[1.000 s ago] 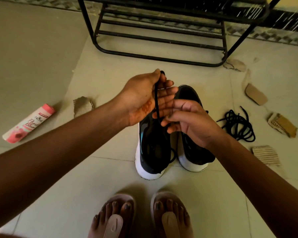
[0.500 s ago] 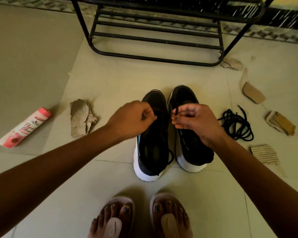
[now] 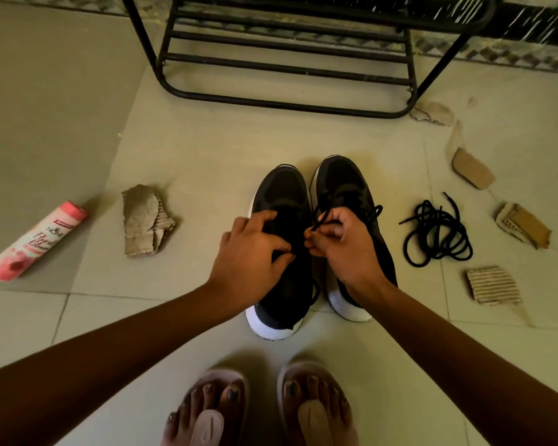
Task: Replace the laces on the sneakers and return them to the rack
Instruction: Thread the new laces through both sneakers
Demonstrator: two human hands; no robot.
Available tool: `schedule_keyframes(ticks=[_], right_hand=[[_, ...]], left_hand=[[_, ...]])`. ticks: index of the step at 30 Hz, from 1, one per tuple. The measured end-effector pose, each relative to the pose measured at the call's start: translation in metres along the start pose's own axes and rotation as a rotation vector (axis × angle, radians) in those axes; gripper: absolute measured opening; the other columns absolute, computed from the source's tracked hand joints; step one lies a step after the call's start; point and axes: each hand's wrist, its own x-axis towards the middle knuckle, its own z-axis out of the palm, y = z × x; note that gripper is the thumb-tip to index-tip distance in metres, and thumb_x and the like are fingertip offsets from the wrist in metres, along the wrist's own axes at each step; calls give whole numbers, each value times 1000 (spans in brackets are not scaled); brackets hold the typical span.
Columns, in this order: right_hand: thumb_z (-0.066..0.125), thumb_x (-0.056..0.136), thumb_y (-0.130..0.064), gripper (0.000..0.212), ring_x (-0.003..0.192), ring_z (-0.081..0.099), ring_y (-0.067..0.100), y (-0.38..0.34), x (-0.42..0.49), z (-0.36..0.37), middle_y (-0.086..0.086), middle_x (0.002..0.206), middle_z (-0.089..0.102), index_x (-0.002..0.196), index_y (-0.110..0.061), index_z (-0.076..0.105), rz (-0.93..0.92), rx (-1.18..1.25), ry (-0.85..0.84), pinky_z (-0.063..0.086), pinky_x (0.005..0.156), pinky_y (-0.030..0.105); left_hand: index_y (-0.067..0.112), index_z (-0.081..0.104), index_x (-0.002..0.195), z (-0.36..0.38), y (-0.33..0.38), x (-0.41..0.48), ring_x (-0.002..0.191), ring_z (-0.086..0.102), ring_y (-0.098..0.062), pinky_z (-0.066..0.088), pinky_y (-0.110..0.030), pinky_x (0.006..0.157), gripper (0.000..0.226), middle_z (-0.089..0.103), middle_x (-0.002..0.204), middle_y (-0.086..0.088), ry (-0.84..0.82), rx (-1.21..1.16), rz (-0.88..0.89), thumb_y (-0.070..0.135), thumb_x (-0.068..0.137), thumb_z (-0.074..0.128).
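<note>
Head view, looking down at a tiled floor (image 3: 207, 149).

- Two black sneakers with white soles stand side by side, touching or nearly so, toes pointing toward the rack (image 3: 287, 104). They are near the rack but on the floor, not on it.
- Left hand (image 3: 248, 255): lies on top of the left sneaker (image 3: 282, 191) and covers its lacing area. Thumb stretched toward the toe, the other fingers bent, tips down on the dark upper. It is black on black, so I cannot tell whether they hold anything.
- Right hand (image 3: 342, 243): over the inner edge of the right sneaker (image 3: 342, 178), fingers curled. It pinches a black lace (image 3: 320, 220) between thumb and fingertips, and the short free end sticks up and away from the hand. The lace sits in the gap between the two hands, above the seam where the sneakers meet.
- The hands are just beside each other, fingertips close.
- Loose lace (image 3: 438, 233): a black coiled tangle on the floor to the right of the right sneaker, apart from both hands.
- Also on the floor are a pink bottle (image 3: 36, 243) lying on its side at far left and a torn cardboard scrap (image 3: 144, 220) between it and the sneakers. More scraps (image 3: 493, 284) lie at right.
- The person's feet in sandals (image 3: 207, 423) are at the bottom edge.
</note>
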Motion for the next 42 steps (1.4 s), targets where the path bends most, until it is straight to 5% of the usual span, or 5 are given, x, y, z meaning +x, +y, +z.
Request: schedule_keyframes(ticks=[6,18,33,37,42], right_hand=[[58,90,-1,26,80,66,16,9,-3,11,6,87,66,86,-25,48,-43,0,99,54,78,31],[56,90,-2,17,86,65,17,18,-7,17,5,89,65,95,-16,47,-85,-68,141,55,82,38],[54,93,-6,12,73,56,-6,16,-18,9,-7,83,58,94,-13,45,-311,-371,45,43,63,4],[62,89,-8,21,77,62,3,14,-14,9,-2,85,64,94,-19,45,-263,-279,39,49,68,11],[70,82,-6,34,78,66,15,14,-8,5,0,80,67,87,-29,44,-165,-72,-23,56,77,36]], left_hand=[[19,73,102,18,-2,2,128,41,-27,33,-41,108,18,48,136,-6,57,-466,-198,15,87,63],[23,74,97,21,-3,3,122,45,-21,38,-34,104,18,51,129,0,109,-471,-221,17,80,71],[21,74,98,22,-4,1,118,48,-21,38,-29,100,18,55,125,2,156,-451,-183,17,81,70],[21,75,94,20,-5,2,116,49,-19,36,-24,96,16,57,123,1,174,-417,-143,17,79,72],[16,74,86,19,-9,1,108,53,-14,36,-17,87,9,57,117,0,209,-327,-38,15,77,73]])
